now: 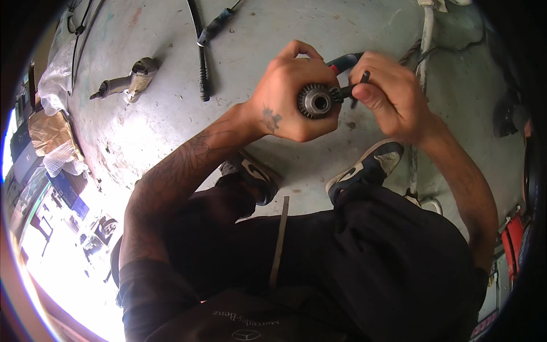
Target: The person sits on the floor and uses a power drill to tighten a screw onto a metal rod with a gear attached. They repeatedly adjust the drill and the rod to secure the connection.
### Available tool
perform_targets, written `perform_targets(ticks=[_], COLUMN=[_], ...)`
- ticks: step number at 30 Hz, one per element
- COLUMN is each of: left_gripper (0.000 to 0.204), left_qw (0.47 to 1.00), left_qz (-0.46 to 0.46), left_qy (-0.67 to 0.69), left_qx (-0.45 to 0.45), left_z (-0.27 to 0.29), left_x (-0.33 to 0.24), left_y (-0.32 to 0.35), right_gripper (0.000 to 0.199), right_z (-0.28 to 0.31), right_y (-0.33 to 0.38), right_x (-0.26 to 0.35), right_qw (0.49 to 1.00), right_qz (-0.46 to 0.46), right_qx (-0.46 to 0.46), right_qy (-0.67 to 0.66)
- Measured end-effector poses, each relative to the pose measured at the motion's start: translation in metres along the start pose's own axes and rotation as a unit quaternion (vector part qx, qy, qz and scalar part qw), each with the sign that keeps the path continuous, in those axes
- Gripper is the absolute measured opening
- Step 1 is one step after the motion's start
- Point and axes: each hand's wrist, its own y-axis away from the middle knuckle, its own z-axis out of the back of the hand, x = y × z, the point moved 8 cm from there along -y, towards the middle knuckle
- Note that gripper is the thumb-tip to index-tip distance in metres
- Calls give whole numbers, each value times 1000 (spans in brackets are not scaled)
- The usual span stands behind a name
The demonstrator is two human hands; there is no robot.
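My left hand is wrapped round a metal drill chuck, its toothed ring and round open mouth facing up toward me. Fingers of my right hand are closed on a dark chuck key, with the thumb against its cross handle. The key's toothed end meets the chuck's ring on the right side. Behind the hands a black and red part shows, probably of the drill; the rest of it is hidden by my hands.
On the grey floor, a taped, pistol-shaped tool lies to the left. A black hose and a dark-handled tool lie at the far side. A pale pipe runs along the right. My shoes stand below the hands.
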Motion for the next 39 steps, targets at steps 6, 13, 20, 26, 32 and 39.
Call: perform_targets(ticks=[6,13,20,26,32,39], left_gripper=[24,20,10,12,12,9], left_qw=[999,998,998,998,998,998], left_qz=[-45,-8,-5,-11,1,-2], left_qy=[-11,-6,14,3,0,-1], left_qx=[25,62,69,66,64,60], left_z=[0,5,0,2,2,2], left_x=[-7,-3,-7,-8,-10,-3], left_y=[-7,-5,-13,-16,-21,-14], right_gripper=[44,57,21,26,36,43], right_z=[-9,-8,92,48,51,93], right_y=[10,32,107,77,89,50], right_x=[-5,-39,-135,-172,-211,-120], right_qw=[958,910,890,810,804,904], right_qz=[-220,-308,-371,-454,-485,-363], right_qx=[39,7,-111,79,-79,-227], right_qy=[-182,-277,243,362,335,-26])
